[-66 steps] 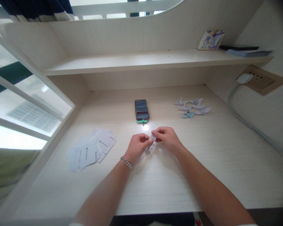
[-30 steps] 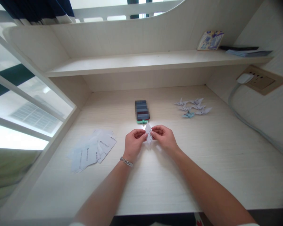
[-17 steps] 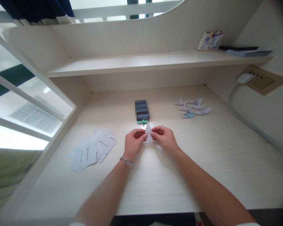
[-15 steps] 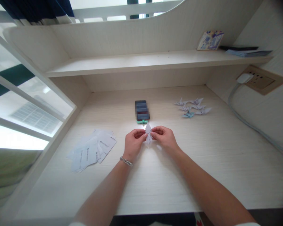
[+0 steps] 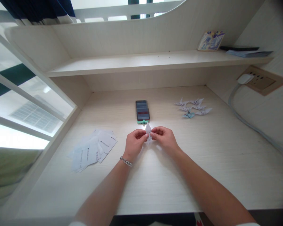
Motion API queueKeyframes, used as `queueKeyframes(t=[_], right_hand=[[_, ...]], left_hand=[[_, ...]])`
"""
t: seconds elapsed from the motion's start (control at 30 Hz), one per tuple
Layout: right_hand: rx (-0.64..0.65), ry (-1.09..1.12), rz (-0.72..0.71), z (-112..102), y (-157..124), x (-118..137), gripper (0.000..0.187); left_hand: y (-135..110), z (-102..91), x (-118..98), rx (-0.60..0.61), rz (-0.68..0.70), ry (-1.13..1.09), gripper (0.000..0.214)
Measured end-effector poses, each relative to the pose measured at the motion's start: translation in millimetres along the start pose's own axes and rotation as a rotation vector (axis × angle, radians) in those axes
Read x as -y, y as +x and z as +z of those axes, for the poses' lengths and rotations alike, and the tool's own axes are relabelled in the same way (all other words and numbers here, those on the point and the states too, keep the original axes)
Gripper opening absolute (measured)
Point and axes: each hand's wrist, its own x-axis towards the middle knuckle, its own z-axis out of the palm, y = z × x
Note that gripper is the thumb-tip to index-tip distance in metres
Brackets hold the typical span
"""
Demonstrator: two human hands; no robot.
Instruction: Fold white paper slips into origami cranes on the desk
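Observation:
A small folded white paper piece [image 5: 148,131] stands upright above the pale wooden desk [image 5: 155,188], its point up. My left hand [image 5: 134,143], with a metal bracelet at the wrist, pinches its left side with closed fingers. My right hand [image 5: 164,138] pinches its right side the same way. Just behind the paper lies a phone [image 5: 142,111] with a green case, flat on the desk.
Several loose white paper sheets [image 5: 91,149] are fanned out at the left. Several finished paper cranes [image 5: 193,107] lie at the back right. A shelf [image 5: 155,61] overhangs the desk. A plug and cable [image 5: 244,79] run down the right wall.
The paper lay slanted and low between my hands 2.2 s ago; it now stands upright, and both hands sit slightly farther from me. Almost nothing has moved in the last second.

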Motion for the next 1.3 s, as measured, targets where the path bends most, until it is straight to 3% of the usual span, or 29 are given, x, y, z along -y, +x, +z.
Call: queueKeyframes(t=[0.4,0.83,1.3], right_hand=[[0.149,0.107,0.125,-4.4,-3.4,3.9,0.029],[0.221,0.013,0.083,-6.4,-3.1,5.6,0.027],[0.241,0.116,0.059,-8.2,-5.7,7.6,0.015]], left_hand=[[0.9,-4.7,-5.3,0.084,-0.02,-0.02,0.02],[-0.5,-8.0,-9.8,0.139,-0.055,-0.001,0.018],[-2.8,-9.0,-15.9,0.21,-0.127,-0.21,0.011]])
